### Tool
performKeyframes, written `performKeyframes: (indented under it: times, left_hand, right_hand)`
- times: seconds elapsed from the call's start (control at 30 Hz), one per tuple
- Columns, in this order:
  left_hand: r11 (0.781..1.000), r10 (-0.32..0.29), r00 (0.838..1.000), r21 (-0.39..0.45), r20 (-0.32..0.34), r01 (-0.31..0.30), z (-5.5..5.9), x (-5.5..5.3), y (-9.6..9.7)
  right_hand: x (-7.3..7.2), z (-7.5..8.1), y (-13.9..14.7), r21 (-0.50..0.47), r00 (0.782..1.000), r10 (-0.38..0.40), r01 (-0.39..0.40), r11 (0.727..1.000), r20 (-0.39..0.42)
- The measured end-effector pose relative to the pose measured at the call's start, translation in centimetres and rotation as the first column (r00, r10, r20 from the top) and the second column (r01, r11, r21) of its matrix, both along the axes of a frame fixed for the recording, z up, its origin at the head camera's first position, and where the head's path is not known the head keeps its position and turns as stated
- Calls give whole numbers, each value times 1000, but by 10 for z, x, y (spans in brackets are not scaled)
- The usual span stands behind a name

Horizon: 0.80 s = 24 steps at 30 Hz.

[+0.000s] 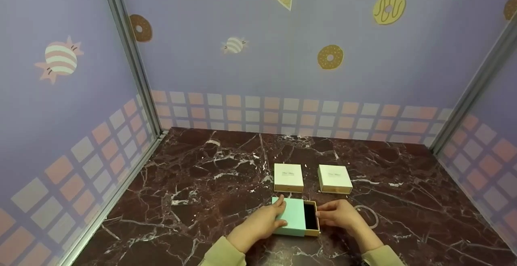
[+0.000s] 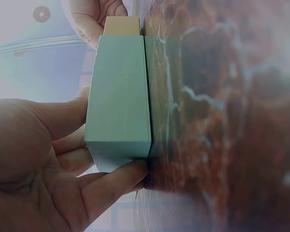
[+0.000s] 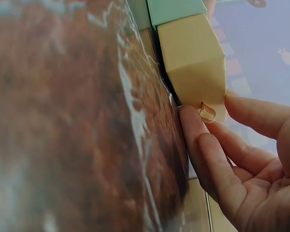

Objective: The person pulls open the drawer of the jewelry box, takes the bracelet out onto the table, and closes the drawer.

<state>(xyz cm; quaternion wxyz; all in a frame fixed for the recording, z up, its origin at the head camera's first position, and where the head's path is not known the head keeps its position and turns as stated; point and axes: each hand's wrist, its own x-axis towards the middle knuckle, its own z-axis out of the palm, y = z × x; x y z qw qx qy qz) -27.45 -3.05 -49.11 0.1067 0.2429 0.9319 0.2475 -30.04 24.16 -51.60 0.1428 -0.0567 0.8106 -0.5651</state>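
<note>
Head cam: high, from the person's side, facing forward and down; widest and farthest view, takes in table [image 1: 181,201], back wall [image 1: 282,72], left hand [image 1: 260,221] and right hand [image 1: 341,216] low in frame. Left wrist cam: close-up at table height, rolled sideways so the table stands upright on the right; faces along the side of the teal box cover [image 2: 119,89] toward the right hand. Right wrist cam: also low and close, rolled the opposite way, table on left; faces the outer end of the yellow drawer [image 3: 195,63]. All three share cover and drawer; head and left wrist both show both hands.
</note>
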Motion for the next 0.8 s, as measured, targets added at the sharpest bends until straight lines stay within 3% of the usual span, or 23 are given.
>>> performKeyframes:
  times: [0.57, 0.8]
  left_hand:
    - [1000, -8, 999, -10, -51, 8, 1, -1, 1]
    - [1000, -4, 1000, -8, -26, 3, 0, 0, 1]
  right_hand:
    - [0, -3, -7, -20, 1000, -3, 2, 1000, -24]
    - [3, -1, -9, -25, 1000, -3, 3, 1000, -24]
